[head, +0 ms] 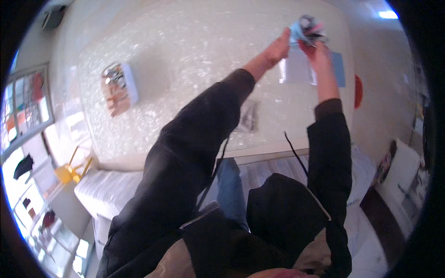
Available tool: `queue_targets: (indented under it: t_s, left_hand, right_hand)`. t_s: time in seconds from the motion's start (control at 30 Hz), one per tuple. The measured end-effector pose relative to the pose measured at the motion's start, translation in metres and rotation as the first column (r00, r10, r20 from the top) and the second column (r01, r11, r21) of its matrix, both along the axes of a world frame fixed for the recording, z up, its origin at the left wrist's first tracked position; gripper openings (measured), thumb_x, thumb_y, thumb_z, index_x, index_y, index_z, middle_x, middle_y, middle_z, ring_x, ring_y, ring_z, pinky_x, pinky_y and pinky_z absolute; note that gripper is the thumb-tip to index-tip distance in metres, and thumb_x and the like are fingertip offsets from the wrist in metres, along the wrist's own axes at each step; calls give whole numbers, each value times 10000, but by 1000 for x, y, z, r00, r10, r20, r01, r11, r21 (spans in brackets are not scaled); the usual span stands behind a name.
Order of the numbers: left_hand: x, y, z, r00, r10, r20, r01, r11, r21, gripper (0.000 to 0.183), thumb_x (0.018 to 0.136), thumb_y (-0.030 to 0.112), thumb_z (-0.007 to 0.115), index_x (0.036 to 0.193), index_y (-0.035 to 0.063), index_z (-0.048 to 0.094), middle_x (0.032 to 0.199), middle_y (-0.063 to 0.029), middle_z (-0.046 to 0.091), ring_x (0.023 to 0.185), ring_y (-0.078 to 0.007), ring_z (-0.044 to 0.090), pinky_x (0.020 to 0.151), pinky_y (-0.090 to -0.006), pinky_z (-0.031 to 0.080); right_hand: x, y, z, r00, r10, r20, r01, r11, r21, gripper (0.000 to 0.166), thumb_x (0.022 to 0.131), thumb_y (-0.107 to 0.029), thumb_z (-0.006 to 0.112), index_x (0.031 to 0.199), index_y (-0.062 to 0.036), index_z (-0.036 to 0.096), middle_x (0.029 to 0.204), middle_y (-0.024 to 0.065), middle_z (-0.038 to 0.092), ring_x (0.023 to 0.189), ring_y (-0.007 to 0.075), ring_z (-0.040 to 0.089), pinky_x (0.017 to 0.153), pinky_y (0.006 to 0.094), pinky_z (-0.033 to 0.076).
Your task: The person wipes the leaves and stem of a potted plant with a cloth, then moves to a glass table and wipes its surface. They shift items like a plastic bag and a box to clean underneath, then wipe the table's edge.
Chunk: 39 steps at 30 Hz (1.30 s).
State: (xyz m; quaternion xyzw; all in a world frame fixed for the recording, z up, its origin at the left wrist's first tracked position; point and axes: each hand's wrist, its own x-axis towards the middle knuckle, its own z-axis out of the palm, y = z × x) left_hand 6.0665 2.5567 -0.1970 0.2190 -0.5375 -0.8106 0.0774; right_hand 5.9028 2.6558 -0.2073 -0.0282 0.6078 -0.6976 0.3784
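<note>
Out over the far right of the table (194, 45), my left hand (281, 47) and my right hand (317, 52) hold a small multicoloured bundle (307, 29) between them. It is light blue on its left side, with pink, black and grey parts; blur hides what it is made of. My left hand grips the light blue side, while the fingers of my right hand hold it from below. Just under the hands, a white flat sheet or packet (297, 67) lies on the table. A blue flat rectangular piece (338, 69) lies to its right, partly behind my right wrist.
Toward the left stands a pale-walled container (134, 85) full of small mixed items. A blurred grey piece (247, 116) lies beside my left sleeve. Past the table's right edge is a red-orange rounded object (358, 91). A striped covered bench (107, 187) and yellow stool (69, 173) are nearer.
</note>
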Motion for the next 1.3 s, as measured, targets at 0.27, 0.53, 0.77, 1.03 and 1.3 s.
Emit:
queue_targets:
  t_s: [0.27, 0.53, 0.77, 1.03, 1.3]
  left_hand:
    - [169, 34, -2, 887, 415, 203, -418, 908, -34, 456, 987, 299, 407, 1335, 3, 409, 1162, -119, 577, 1010, -196, 562, 867, -328, 459]
    - [418, 25, 10, 419, 839, 348, -641, 545, -541, 196, 946, 116, 469, 1106, 8, 504, 916, -67, 514, 769, -144, 542, 674, -270, 495]
    - [560, -90, -1, 209, 968, 136, -417, 214, -883, 329, 893, 104, 536, 1212, 26, 515, 1024, -141, 592, 862, -225, 590, 724, -352, 505]
    - [574, -160, -17, 645, 564, 515, -554, 810, -192, 386, 969, 176, 441, 1337, 63, 465, 1173, -47, 586, 993, -144, 598, 787, -305, 523]
    - [566, -162, -13, 656, 537, 531, -492, 837, -240, 373, 964, 174, 448, 1310, 42, 497, 1086, -43, 623, 944, -141, 614, 780, -304, 532]
  right_hand:
    - [-21, 2, 7, 977, 27, 211, -13, 998, -66, 546, 956, -162, 467, 1341, 121, 202, 1272, 302, 415, 1099, 441, 531, 936, 523, 505]
    - [179, -17, 14, 983, 97, 157, -137, 955, 265, 497, 925, -361, 514, 1269, -38, 359, 1115, 191, 535, 861, 366, 626, 684, 450, 554]
    - [446, -131, -10, 715, 689, 117, -695, 684, 222, 479, 926, -307, 544, 1292, -22, 423, 995, 144, 615, 651, 197, 645, 557, 290, 532]
    - [528, -196, -36, 559, 825, -79, -718, 530, 452, 423, 881, -211, 532, 1215, 46, 490, 850, 159, 659, 558, 204, 652, 516, 322, 529]
    - [535, -200, -41, 585, 791, -179, -642, 587, 494, 214, 861, -106, 475, 952, 37, 605, 664, 167, 641, 521, 252, 647, 506, 373, 525]
